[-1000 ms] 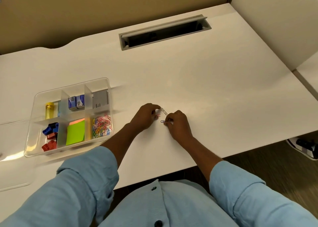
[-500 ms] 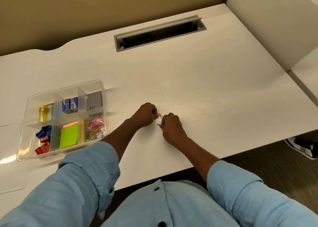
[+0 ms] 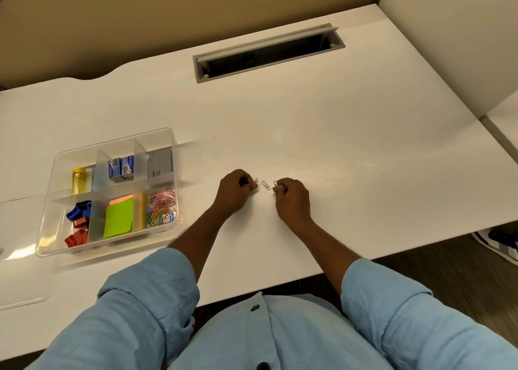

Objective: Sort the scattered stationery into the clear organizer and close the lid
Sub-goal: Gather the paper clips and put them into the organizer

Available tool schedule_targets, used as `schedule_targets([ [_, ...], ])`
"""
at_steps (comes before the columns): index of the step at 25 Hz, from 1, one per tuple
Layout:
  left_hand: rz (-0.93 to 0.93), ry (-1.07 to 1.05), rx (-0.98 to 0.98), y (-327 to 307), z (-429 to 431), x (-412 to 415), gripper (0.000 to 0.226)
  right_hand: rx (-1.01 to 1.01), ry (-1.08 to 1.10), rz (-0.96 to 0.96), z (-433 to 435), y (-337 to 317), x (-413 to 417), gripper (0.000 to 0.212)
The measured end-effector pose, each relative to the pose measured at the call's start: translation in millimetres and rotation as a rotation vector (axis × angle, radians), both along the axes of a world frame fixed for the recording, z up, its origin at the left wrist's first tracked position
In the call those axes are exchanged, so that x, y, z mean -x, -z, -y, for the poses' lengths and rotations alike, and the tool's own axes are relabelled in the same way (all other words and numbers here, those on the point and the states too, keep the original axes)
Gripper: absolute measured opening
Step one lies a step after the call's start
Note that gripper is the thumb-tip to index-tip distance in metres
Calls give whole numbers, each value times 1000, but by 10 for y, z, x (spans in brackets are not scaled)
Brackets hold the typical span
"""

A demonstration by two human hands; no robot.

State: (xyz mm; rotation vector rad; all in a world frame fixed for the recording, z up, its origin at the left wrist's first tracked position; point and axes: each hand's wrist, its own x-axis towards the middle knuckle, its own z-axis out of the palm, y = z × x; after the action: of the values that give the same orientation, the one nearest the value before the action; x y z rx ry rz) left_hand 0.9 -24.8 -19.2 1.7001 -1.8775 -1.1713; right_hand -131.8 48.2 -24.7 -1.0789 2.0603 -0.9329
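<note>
A clear organizer (image 3: 112, 145) sits open at the left of the white desk (image 3: 336, 151). Its compartments hold a yellow tube, small boxes, sharpeners, sticky notes and a heap of coloured paper clips (image 3: 161, 207). My left hand (image 3: 234, 191) pinches a pink paper clip (image 3: 255, 183) at its fingertips. My right hand (image 3: 291, 200) pinches a blue paper clip (image 3: 275, 184). Between the two hands a silver paper clip (image 3: 266, 185) lies loose on the desk.
The organizer's clear lid (image 3: 19, 271) lies flat at the far left, hinged beside the box. A grey cable slot (image 3: 269, 52) is set into the back of the desk. Partition walls stand behind and to the right.
My hands have moved slightly apart, each keeping a clip, and a silver clip now lies uncovered between them. The view has shifted a little.
</note>
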Motion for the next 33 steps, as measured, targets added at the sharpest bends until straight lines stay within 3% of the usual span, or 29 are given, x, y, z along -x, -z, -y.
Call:
schedule_targets([
  [8,-126,-84,-75,-29,-124,-41,18,-11,-159,-204,216,-15,-84,14],
  [12,-216,-213,-162,-87,-198,-66,10,-205,-229,-365,318,-2,-160,18],
  [16,-305,-273,-230,-195,-251,-139,5,-415,-241,-345,425,-45,-220,29],
  [20,-375,-307,-195,-413,-119,-320,10,-388,-264,-478,481,-80,-331,29],
  [24,-364,-365,-112,-583,0,-537,29,-224,-310,-384,596,-202,-485,20],
  [28,-376,-455,-73,-735,96,-834,20,-19,-244,9,715,-526,-921,5],
  [33,-332,-468,14,-825,102,-1279,18,66,-340,172,780,-804,-1482,7],
])
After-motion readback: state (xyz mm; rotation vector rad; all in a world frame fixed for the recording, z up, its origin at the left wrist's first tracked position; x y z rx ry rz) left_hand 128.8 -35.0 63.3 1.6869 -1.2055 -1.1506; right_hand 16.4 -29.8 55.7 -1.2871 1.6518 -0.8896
